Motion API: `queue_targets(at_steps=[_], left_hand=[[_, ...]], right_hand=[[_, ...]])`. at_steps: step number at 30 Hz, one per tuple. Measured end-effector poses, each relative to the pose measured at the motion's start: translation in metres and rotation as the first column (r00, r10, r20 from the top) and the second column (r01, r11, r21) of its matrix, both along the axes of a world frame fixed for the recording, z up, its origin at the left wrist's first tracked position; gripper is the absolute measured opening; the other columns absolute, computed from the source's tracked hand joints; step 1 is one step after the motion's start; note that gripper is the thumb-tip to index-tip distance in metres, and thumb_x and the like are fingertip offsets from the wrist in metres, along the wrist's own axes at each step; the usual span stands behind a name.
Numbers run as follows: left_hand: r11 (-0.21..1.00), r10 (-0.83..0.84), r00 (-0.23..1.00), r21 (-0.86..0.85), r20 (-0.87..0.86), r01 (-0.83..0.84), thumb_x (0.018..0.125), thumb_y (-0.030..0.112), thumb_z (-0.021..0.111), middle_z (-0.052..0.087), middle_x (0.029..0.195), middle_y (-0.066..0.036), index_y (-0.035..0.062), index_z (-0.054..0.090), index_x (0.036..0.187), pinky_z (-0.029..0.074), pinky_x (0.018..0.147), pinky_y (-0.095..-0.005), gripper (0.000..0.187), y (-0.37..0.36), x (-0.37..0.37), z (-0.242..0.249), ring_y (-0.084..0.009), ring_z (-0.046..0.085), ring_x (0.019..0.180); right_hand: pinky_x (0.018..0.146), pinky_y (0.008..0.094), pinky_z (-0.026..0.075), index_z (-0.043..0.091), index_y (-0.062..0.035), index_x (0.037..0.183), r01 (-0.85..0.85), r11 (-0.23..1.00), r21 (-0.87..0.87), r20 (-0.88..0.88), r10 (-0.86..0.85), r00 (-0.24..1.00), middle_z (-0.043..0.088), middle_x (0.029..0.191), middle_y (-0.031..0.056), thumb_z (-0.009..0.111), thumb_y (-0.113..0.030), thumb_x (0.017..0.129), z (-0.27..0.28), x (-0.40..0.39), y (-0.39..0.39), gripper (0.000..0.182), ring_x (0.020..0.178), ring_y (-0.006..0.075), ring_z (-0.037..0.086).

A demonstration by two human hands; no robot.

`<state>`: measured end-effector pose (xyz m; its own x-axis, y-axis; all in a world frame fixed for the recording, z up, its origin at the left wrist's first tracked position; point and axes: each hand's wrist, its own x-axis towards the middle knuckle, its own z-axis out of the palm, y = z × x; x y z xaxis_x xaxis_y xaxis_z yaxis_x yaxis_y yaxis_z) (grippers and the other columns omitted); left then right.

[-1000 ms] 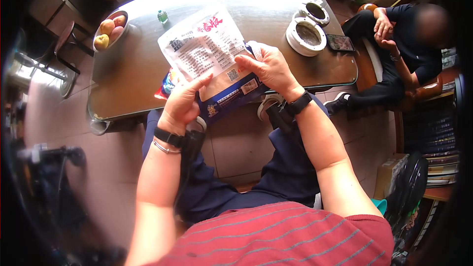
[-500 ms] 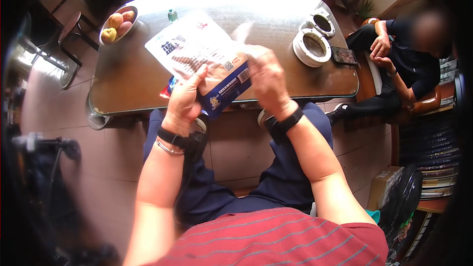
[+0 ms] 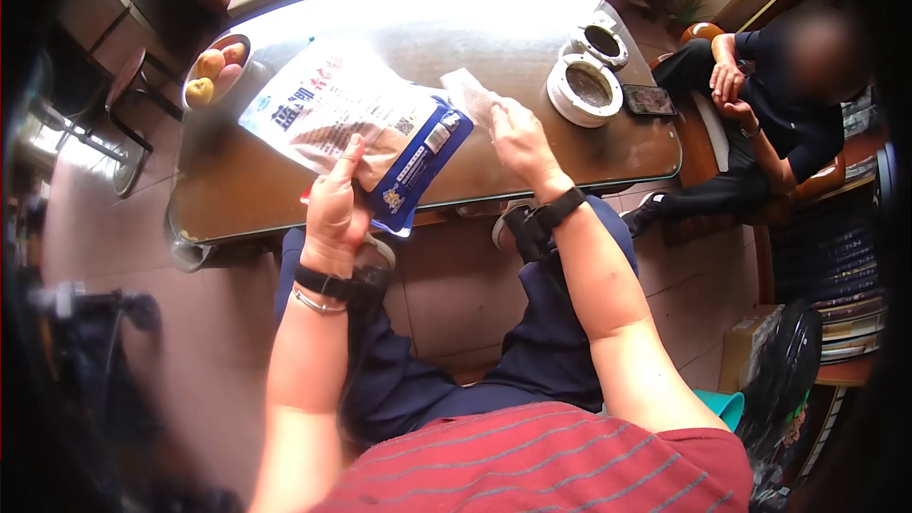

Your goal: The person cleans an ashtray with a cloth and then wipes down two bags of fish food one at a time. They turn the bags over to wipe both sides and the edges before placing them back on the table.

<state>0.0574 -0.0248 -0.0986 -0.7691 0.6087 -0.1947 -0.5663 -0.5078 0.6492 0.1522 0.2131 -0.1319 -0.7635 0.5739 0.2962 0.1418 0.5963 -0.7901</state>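
My left hand (image 3: pixel 337 204) grips a white and blue printed food packet (image 3: pixel 389 128) by its near edge, thumb on top. The packet is tilted above the table, and something brown shows through its clear part. Just right of it, my right hand (image 3: pixel 522 144) pinches a white tissue (image 3: pixel 470 95), which sticks out past the fingertips toward the packet. A small gap separates the right fingers from the packet's blue edge. The left fingers are hidden beneath the packet.
A brown glass-topped table (image 3: pixel 228 180) spans the front. On it are a fruit bowl (image 3: pixel 244 73), a round white container (image 3: pixel 568 100) with its lid open, and a phone (image 3: pixel 649 101). A seated person (image 3: pixel 774 85) is at the right.
The packet and my left hand have shifted slightly left and down in view. My right hand has moved off the packet's right edge, and the tissue now shows clearly in its fingers.
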Motion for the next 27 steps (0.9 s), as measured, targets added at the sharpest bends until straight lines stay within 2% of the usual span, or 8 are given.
queue_targets(at_steps=[5, 9, 15, 16, 20, 22, 23, 27], left_hand=[[0.952, 0.158, 0.921, -0.191, -0.357, -0.238, 0.101, 0.009, 0.063, 0.070, 0.113, -0.007, -0.0018, 0.066, 0.118, 0.055, 0.085, -0.0291, 0.021, 0.006, 0.005, -0.010, -0.0145, 0.067, 0.100], [0.836, -0.050, 0.635, -0.380, -0.771, -0.396, 0.104, 0.012, 0.055, 0.071, 0.093, -0.007, -0.0040, 0.070, 0.103, 0.051, 0.073, -0.0255, 0.023, 0.024, 0.027, -0.016, -0.0091, 0.064, 0.084], [0.912, -0.233, 0.627, -0.391, -0.744, -0.125, 0.105, 0.052, 0.047, 0.063, 0.126, -0.020, -0.0014, 0.025, 0.157, 0.049, 0.096, -0.0343, 0.078, 0.049, 0.063, 0.003, -0.0242, 0.063, 0.113], [0.917, -0.237, 0.588, -0.378, -0.773, -0.127, 0.105, 0.050, 0.047, 0.057, 0.137, -0.024, -0.0010, 0.027, 0.157, 0.042, 0.107, -0.0362, 0.075, 0.053, 0.061, -0.008, -0.0281, 0.055, 0.129], [0.913, -0.329, 0.564, -0.409, -0.757, -0.016, 0.104, 0.042, 0.055, 0.056, 0.139, -0.024, 0.0010, 0.038, 0.153, 0.040, 0.109, -0.0373, 0.066, 0.056, 0.051, -0.010, -0.0299, 0.053, 0.131], [0.835, -0.320, 0.341, -0.433, -0.884, -0.340, 0.098, 0.021, 0.066, 0.065, 0.126, -0.021, 0.0015, 0.050, 0.145, 0.044, 0.105, -0.0371, 0.053, 0.047, 0.033, -0.004, -0.0289, 0.060, 0.120], [0.796, -0.288, 0.494, -0.492, -0.820, -0.352, 0.094, 0.013, 0.066, 0.065, 0.124, -0.022, -0.0009, 0.055, 0.138, 0.046, 0.103, -0.0376, 0.047, 0.039, 0.027, 0.003, -0.0305, 0.061, 0.119], [0.479, -0.584, 0.162, -0.498, -0.796, -0.722, 0.090, 0.017, 0.062, 0.059, 0.127, -0.026, -0.0054, 0.055, 0.132, 0.043, 0.108, -0.0444, 0.048, -0.006, -0.032, -0.035, -0.0411, 0.054, 0.123]], right_hand=[[0.077, 0.0322, 0.053, 0.063, 0.0030, 0.119, -0.231, 0.770, -0.595, -0.300, 0.054, 0.953, 0.069, 0.097, 0.0060, 0.046, -0.015, 0.105, 0.001, 0.012, 0.008, 0.028, 0.084, 0.0147, 0.062], [0.094, 0.0294, 0.049, 0.060, 0.0021, 0.127, -0.258, 0.726, -0.637, -0.074, 0.275, 0.959, 0.068, 0.112, 0.0099, 0.049, -0.017, 0.106, 0.043, 0.030, -0.034, 0.030, 0.104, 0.0152, 0.061], [0.108, 0.0354, 0.043, 0.038, -0.0047, 0.153, -0.526, 0.851, -0.007, -0.186, 0.516, 0.836, 0.055, 0.141, 0.0163, 0.065, -0.026, 0.098, 0.060, 0.028, -0.043, 0.065, 0.127, 0.0246, 0.055], [0.100, 0.0338, 0.049, 0.045, -0.0035, 0.147, -0.488, 0.809, -0.327, -0.174, 0.456, 0.873, 0.060, 0.133, 0.0130, 0.067, -0.020, 0.097, 0.041, 0.028, -0.034, 0.057, 0.116, 0.0199, 0.060], [0.076, 0.0285, 0.057, 0.058, 0.0003, 0.122, -0.263, 0.824, -0.502, -0.076, 0.261, 0.962, 0.070, 0.104, 0.0070, 0.066, -0.014, 0.098, 0.028, 0.035, 0.009, 0.029, 0.092, 0.0112, 0.065], [0.072, 0.0272, 0.058, 0.060, 0.0014, 0.118, -0.267, 0.566, -0.780, -0.159, 0.234, 0.959, 0.071, 0.103, 0.0084, 0.068, -0.017, 0.098, 0.046, 0.051, 0.016, 0.029, 0.089, 0.0115, 0.067], [0.075, 0.0281, 0.059, 0.062, 0.0018, 0.117, -0.199, 0.557, -0.806, -0.069, 0.245, 0.967, 0.071, 0.106, 0.0091, 0.069, -0.019, 0.097, 0.048, 0.057, 0.026, 0.030, 0.085, 0.0128, 0.069], [0.078, 0.0288, 0.058, 0.067, 0.0022, 0.116, -0.133, 0.594, -0.794, 0.073, 0.310, 0.948, 0.073, 0.103, 0.0070, 0.070, -0.023, 0.097, 0.031, 0.055, 0.043, 0.032, 0.086, 0.0108, 0.069]])
